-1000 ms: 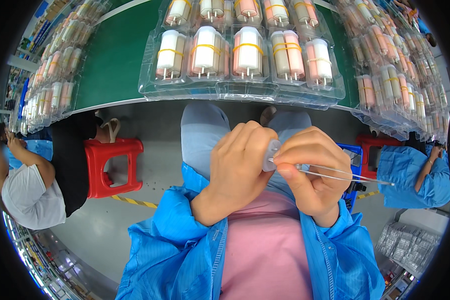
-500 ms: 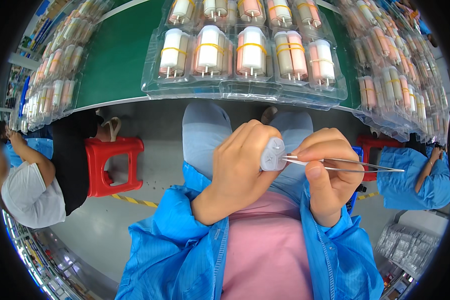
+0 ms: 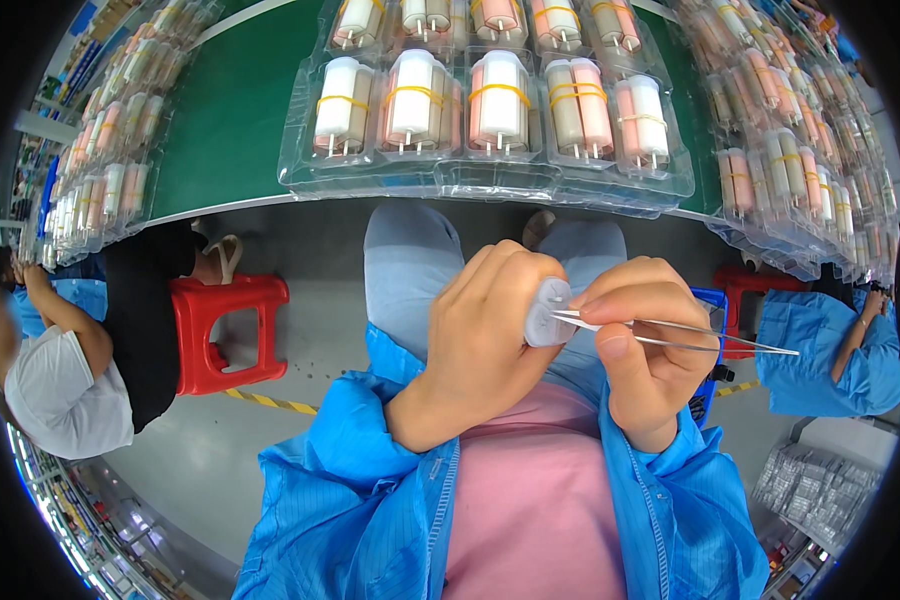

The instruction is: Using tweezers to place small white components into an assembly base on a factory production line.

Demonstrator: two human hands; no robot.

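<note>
My left hand [image 3: 490,325] is closed around a bundle whose rounded, translucent whitish end [image 3: 547,313] faces my right hand; the rest of it is hidden in my fist. Between the thumb and fingers of my right hand [image 3: 645,335] is a pair of metal tweezers [image 3: 685,338]. Their pale tips are at the face of the bundle's end, though whether they grip anything there is too small to tell. Both hands are above my lap, in front of the table edge.
A clear plastic tray [image 3: 420,180] holds several banded bundles of white, grey and pink tubes on the green table [image 3: 225,130]. More filled trays are stacked left and right. Red stools [image 3: 225,330] stand on both sides, with a seated person [image 3: 65,380] at left and another at right.
The tweezers have shifted left and their tips now reach the bundle's end face. Their rear end has dipped slightly. My left hand has turned the bundle a little.
</note>
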